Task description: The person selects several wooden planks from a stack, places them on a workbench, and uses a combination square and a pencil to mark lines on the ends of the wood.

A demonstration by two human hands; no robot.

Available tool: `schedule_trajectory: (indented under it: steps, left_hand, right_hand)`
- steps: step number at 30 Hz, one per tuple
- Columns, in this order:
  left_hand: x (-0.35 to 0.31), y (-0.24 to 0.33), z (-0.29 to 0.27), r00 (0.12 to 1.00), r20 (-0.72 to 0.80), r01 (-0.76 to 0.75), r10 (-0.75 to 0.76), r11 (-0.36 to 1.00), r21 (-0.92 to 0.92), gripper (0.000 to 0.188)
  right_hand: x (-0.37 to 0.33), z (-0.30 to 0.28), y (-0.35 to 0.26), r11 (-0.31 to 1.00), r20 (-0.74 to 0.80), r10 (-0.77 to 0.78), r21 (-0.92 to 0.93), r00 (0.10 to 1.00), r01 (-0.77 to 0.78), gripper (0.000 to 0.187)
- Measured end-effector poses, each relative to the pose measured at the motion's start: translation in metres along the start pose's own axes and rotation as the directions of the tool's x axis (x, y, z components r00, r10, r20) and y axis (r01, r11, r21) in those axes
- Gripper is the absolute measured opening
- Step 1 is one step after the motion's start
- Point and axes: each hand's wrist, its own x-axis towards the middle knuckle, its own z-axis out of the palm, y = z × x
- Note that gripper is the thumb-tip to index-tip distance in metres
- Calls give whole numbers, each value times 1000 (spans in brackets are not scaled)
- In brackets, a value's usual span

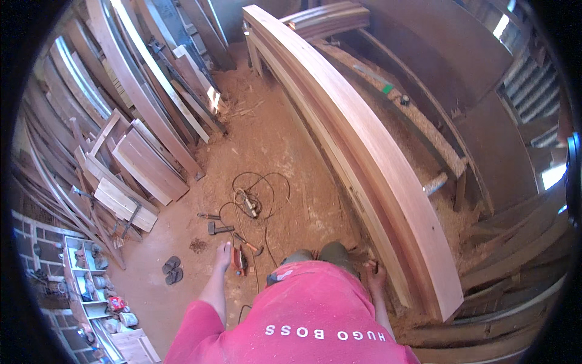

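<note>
Low in the head view, the person's bare left hand [223,257] hangs just beside a red, block-shaped tool [237,258] on the dusty brown floor [291,145]; its fingers are too small to tell whether they grip anything. The bare right hand [374,274] sits near the close end of a long, pinkish-brown timber piece [415,218], which runs away along the person's right; whether its curled fingers hold something cannot be told.

Ahead lie a dark-headed hammer [220,228], an orange-handled hammer [249,244] and a metallic power tool [248,205] amid loops of thin dark cord [287,179]. A foot could snag in those loops and drag the power tool, I judge, while loose sawdust could make footing slip. A careless left-hand reach might knock the red tool or nearby hammer.
</note>
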Motion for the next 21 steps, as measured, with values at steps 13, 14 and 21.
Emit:
schedule_trajectory:
  steps: [13, 14, 21]
  left_hand:
    - [-71, -5, 57, 928, 182, 339, -325, 940, -49, 55]
    - [-67, 1, 56, 884, 197, 442, -423, 894, -65, 55]
    - [67, 96, 51, 866, 216, 438, -451, 892, 109, 53]
  right_hand:
    - [118, 39, -351, 805, 216, -581, 290, 785, 517, 23]
    - [127, 42, -362, 791, 219, -600, 310, 769, 528, 23]
    - [188, 100, -431, 798, 303, -434, 566, 848, 206, 21]
